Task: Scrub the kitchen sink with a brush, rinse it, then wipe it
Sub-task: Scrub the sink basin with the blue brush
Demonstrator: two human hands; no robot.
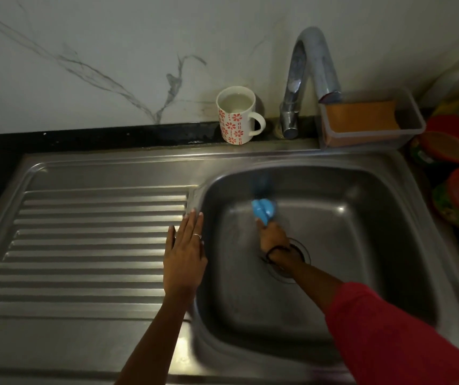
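Right hand (pixel 274 240) is down in the stainless steel sink basin (pixel 361 273), just above the round drain (pixel 297 259), grip clamped round a light blue plastic scrub brush (pixel 263 211). The brush's long axis runs from the drain toward the curved chrome faucet (pixel 306 79), head pointing at the back wall, blurred. Left hand (pixel 185 259) rests flat, fingers straight, on the basin's left rim by the ribbed drainboard (pixel 83 245).
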